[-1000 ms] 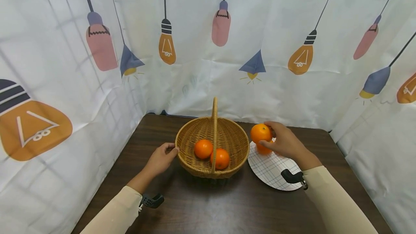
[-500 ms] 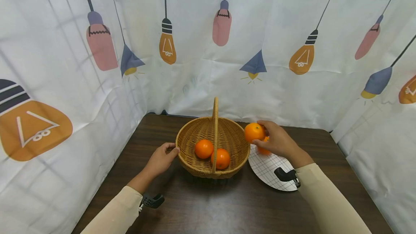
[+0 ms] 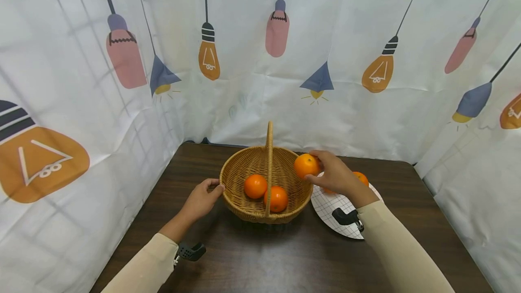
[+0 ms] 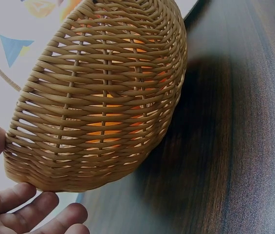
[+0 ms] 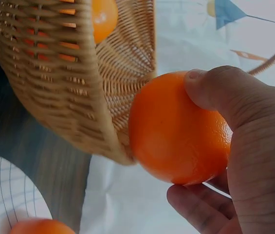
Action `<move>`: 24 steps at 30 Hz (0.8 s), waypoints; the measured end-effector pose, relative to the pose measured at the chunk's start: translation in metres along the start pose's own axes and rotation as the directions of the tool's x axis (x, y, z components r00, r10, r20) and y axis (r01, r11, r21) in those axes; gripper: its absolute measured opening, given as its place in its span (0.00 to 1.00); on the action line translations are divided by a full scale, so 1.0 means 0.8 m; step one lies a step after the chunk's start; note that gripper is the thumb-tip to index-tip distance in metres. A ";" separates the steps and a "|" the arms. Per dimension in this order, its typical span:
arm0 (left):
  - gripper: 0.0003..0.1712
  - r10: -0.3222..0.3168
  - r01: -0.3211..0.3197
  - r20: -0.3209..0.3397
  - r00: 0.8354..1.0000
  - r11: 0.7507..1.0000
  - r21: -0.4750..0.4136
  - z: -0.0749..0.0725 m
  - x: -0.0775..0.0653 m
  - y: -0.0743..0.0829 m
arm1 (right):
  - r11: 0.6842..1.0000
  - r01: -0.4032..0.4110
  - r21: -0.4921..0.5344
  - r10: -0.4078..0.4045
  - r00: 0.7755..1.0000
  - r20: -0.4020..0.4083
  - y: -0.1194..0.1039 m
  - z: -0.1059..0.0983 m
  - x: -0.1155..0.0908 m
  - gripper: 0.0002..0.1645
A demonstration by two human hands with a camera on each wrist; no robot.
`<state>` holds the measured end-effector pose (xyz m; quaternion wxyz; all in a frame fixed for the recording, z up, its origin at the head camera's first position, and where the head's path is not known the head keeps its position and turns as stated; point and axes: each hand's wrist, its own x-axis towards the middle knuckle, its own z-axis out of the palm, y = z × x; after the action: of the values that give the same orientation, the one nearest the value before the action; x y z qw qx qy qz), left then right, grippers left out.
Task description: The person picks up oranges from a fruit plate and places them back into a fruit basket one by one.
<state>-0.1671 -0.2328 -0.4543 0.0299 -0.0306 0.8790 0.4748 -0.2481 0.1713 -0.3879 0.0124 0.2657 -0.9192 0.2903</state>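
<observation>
A wicker basket (image 3: 240, 209) with a tall hoop handle stands mid-table, two oranges (image 3: 255, 186) lying inside it. At its left rim my left hand (image 3: 203, 199) pinches the edge, thumb on one side and fingers on the other, as the left wrist view shows (image 4: 20, 204). My right hand (image 3: 335, 173) grips another orange (image 3: 306, 165) between thumb and fingers at the basket's right rim. In the right wrist view this held orange (image 5: 176, 129) overlaps the rim from outside and above.
A round white plate (image 3: 342, 227) with a grid pattern is right of the basket, partly under my right forearm. More oranges (image 3: 361, 178) show on it behind my hand. White cloth (image 3: 252, 94) printed with lamps hangs around the dark wooden table (image 3: 260, 257).
My right hand has carried its orange leftward from over the plate to the basket's right rim. The left hand and basket stay in place.
</observation>
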 end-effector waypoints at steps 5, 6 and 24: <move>0.30 0.000 0.000 -0.004 1.000 1.000 0.007 0.000 0.000 -0.001 | 1.000 -0.010 -0.028 0.010 1.000 0.013 -0.008 0.013 0.006 0.49; 0.30 0.000 0.000 -0.005 1.000 1.000 0.008 0.000 0.000 -0.001 | 1.000 -0.010 -0.028 0.011 1.000 0.014 -0.009 0.015 0.007 0.49; 0.30 0.009 -0.009 -0.009 1.000 1.000 0.025 0.001 0.001 -0.001 | 0.993 0.018 -0.120 -0.012 0.998 0.056 -0.009 0.051 0.019 0.47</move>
<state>-0.1677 -0.2324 -0.4554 0.0244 -0.0284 0.8852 0.4638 -0.2522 0.1367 -0.4155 0.0053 0.2793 -0.9330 0.2268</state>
